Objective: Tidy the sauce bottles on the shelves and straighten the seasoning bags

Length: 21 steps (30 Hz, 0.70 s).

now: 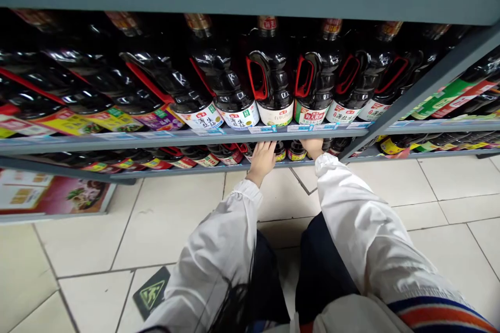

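Observation:
My left hand (262, 160) reaches to the bottom shelf, its fingers stretched forward at the bottles of dark sauce there, just under the edge of the shelf above. Whether it touches a bottle I cannot tell. To its right, my right hand (312, 147) reaches into the same low row, its fingers hidden beneath the upper shelf edge. Between the two hands stands a small dark bottle with a yellow and red label (297, 155). Above them, large soy sauce bottles with red handles, such as the one with a green and red label (312, 113), line the middle shelf.
The grey middle shelf edge (187, 140) carries price tags and overhangs the low row. A slanting grey upright (425, 73) divides the shelving at right. A red display panel (54, 192) stands at left. Pale floor tiles (172, 213) bear a dark warning sticker (151, 292).

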Motion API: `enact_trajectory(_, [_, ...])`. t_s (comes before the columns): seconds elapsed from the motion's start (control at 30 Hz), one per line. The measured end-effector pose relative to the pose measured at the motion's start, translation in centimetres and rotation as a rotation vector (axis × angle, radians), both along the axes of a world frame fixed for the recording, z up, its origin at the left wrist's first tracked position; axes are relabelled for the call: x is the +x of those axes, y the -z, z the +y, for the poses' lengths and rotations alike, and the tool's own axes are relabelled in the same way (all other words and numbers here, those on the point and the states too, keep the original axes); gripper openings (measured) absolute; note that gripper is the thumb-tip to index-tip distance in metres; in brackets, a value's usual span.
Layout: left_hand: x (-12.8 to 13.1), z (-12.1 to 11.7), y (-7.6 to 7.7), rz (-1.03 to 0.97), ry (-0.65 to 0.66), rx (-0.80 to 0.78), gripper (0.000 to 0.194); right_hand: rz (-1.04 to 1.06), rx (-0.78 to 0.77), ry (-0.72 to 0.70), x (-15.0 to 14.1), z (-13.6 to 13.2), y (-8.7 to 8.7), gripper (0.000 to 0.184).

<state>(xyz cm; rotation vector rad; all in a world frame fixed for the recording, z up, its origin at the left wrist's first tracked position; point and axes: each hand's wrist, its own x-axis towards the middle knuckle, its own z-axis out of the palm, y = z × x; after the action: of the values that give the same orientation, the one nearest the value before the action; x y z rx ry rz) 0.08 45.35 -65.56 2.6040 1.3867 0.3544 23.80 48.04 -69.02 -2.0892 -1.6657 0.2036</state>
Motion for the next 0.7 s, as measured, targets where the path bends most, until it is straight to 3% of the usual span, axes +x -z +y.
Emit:
enact_trajectory(0.2, [0.5,0.4,0.4,0.009,-0.028,-0.007,0.056,0.057,-0.058,-0.105,2.7,0.9,-0.6,0.053])
enact_trajectory(0.47, [1.3,0.3,-0.4,0.092,-0.068,-0.031,0.053,0.051,0.003,0.028,-1.4,1.0,0.4,0.034])
enact_trajectory(0.63, [1.0,0.7,-0.6,0.093,-0.074,-0.067,0.051,0.090,-0.029,-0.048,1.0,1.6,0.0,0.029])
enact_trajectory(0.7, [0.9,0.8,-0.6,0.088,-0.075,-0.077,0.050,0.096,-0.023,-0.078,2.2,1.6,-0.4,0.035])
